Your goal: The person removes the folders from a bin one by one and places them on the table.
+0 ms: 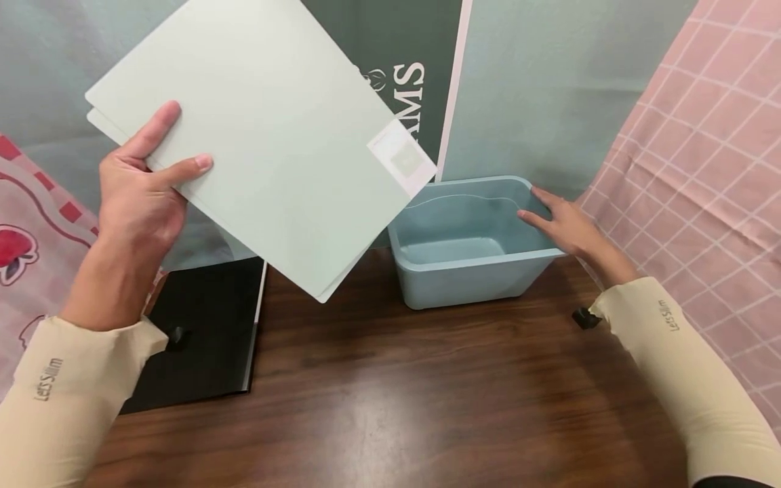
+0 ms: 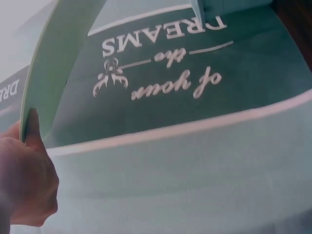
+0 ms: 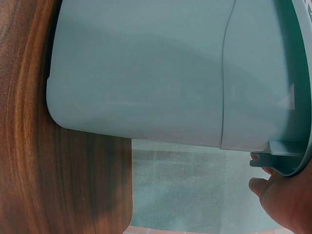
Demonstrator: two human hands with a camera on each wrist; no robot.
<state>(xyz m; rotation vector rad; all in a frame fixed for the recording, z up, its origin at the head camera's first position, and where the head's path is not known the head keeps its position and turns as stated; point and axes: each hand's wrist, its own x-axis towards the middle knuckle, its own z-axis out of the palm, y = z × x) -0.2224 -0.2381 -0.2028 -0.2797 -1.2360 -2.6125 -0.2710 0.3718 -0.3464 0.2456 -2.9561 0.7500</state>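
Note:
My left hand (image 1: 143,176) holds a pale green folder (image 1: 268,135) by its lower-left edge, thumb across the face. Its two layers show slightly offset at the edges, and a white label (image 1: 403,157) sits near one corner. The folder is raised and tilted, seen nearly edge-on in the left wrist view. On the right, a light blue plastic bin (image 1: 482,281) stands on the table, its visible floor bare. My right hand (image 1: 564,224) grips the bin's right end at the rim. In the right wrist view, the fingers curl at the rim's lip (image 3: 287,168).
A flat black folder-like item (image 1: 204,339) with a pale edge lies on the brown wooden table (image 1: 378,393) at left. Behind hangs a green cloth (image 1: 549,81) with lettering. Pink patterned cloths (image 1: 702,169) bound both sides.

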